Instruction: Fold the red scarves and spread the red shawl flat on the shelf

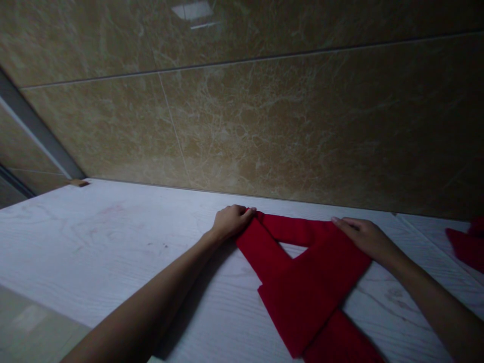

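Observation:
A red scarf [302,292] lies on the white wood-grained table in front of me, folded into a loop with its two ends crossed. A small triangle of tabletop shows through the loop. My left hand [232,221] grips the loop's upper left corner, thumb on top and fingers curled at the edge. At the upper right corner, my right hand [361,236] pinches the cloth between thumb and fingers. The lower end of the scarf runs out of view at the bottom.
The white table [113,242] meets a brown marbled tile wall [245,126] along its far edge. Another piece of red cloth [467,247] lies at the far right. A small brown block [78,182] sits at the table's far left corner. Pale floor shows at lower left.

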`<state>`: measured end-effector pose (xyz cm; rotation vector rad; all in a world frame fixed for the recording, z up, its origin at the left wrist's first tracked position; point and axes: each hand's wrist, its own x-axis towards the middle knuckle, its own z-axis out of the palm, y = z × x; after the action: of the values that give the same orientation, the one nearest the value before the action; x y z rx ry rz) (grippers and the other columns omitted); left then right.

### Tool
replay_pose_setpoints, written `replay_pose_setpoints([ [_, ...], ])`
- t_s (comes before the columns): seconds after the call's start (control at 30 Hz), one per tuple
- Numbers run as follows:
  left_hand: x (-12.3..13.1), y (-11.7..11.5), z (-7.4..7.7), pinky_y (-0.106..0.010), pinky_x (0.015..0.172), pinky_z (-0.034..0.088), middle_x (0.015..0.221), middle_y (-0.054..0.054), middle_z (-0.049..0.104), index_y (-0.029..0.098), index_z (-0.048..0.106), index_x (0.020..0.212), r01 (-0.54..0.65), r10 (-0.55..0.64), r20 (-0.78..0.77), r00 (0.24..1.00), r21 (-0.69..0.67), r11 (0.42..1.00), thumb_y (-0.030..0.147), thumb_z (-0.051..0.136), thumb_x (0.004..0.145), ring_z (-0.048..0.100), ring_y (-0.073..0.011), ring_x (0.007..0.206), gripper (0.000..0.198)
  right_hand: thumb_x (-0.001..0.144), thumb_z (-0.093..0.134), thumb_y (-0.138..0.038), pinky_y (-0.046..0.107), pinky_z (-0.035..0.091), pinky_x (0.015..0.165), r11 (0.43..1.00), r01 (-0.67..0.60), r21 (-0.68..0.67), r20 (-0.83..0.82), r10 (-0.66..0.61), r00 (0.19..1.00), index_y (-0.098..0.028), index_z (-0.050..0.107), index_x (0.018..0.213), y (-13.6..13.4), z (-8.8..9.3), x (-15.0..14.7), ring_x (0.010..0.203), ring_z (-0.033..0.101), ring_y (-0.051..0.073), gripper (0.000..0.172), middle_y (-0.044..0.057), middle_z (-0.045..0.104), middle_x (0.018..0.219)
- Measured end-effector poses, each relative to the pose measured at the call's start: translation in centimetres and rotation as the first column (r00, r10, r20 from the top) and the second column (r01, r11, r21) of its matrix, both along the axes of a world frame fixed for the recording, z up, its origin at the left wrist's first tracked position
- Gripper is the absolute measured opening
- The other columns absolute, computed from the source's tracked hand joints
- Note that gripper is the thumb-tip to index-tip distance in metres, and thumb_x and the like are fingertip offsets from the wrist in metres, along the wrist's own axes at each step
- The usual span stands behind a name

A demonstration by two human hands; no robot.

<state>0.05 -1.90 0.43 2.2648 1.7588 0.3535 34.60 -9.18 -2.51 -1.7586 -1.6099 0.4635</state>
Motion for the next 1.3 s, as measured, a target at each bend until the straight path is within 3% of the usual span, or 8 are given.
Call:
replay_pose_setpoints([
  [0.33, 0.0, 0.09, -0.1, -0.031, 0.071, 0.045, 0.094, -0.011, 0.078, 0.022, 0.079, 0.096, 0.005, -0.005, -0.009, 1.0, -0.006, 1.0, 0.062, 0.034, 0.1, 0.072, -0.0271, 0.085, 0.061, 0.076, 0.051, -0.075, 0.04, 0.056, 0.076, 1.0, 0.01, -0.022, -0.011, -0.011, 1.0, -0.026, 0.074, 0.068, 0.05, -0.06, 0.08, 0.087, 0.072, 0.034, 0.055, 0.006, 0.075, 0.076],
  [0.53, 0.02, 0.04, -0.07, -0.031, 0.07, 0.045, 0.094, -0.011, 0.078, 0.022, 0.079, 0.097, -0.002, 0.002, -0.011, 1.0, -0.003, 1.0, 0.062, 0.034, 0.1, 0.072, -0.0271, 0.085, 0.061, 0.077, 0.051, -0.072, 0.039, 0.055, 0.069, 1.0, 0.007, -0.004, 0.004, -0.007, 1.0, -0.025, 0.073, 0.066, -0.11, 0.14, -0.13, 0.08, 0.071, 0.032, 0.053, 0.005, 0.076, 0.073],
  [0.83, -0.07, 0.06, -0.18, -0.031, 0.068, 0.044, 0.093, -0.01, 0.078, 0.022, 0.079, 0.094, 0.01, -0.01, 0.0, 1.0, 0.0, 1.0, 0.063, 0.035, 0.099, 0.071, -0.0267, 0.083, 0.06, 0.076, 0.054, -0.07, 0.042, 0.056, 0.076, 1.0, 0.002, 0.028, -0.015, -0.001, 1.0, -0.026, 0.076, 0.068, -0.01, 0.15, -0.16, 0.084, 0.072, 0.033, 0.05, 0.004, 0.079, 0.081],
  [1.03, -0.03, 0.1, -0.18, -0.03, 0.068, 0.044, 0.09, -0.011, 0.078, 0.021, 0.078, 0.091, 0.004, -0.004, 0.002, 1.0, -0.004, 1.0, 0.062, 0.036, 0.099, 0.071, -0.026, 0.081, 0.06, 0.076, 0.053, -0.07, 0.041, 0.055, 0.073, 1.0, 0.017, 0.007, -0.019, -0.017, 1.0, -0.026, 0.074, 0.066, -0.02, 0.09, -0.17, 0.084, 0.072, 0.033, 0.05, 0.005, 0.077, 0.076],
  [1.3, -0.06, -0.02, -0.04, -0.031, 0.07, 0.045, 0.093, -0.011, 0.078, 0.021, 0.079, 0.096, -0.002, 0.002, 0.001, 1.0, -0.008, 1.0, 0.062, 0.036, 0.099, 0.071, -0.0262, 0.084, 0.06, 0.076, 0.053, -0.074, 0.039, 0.054, 0.071, 1.0, -0.001, 0.009, -0.014, 0.001, 1.0, -0.025, 0.072, 0.067, 0.03, 0.0, -0.01, 0.074, 0.07, 0.03, 0.054, 0.005, 0.075, 0.073],
])
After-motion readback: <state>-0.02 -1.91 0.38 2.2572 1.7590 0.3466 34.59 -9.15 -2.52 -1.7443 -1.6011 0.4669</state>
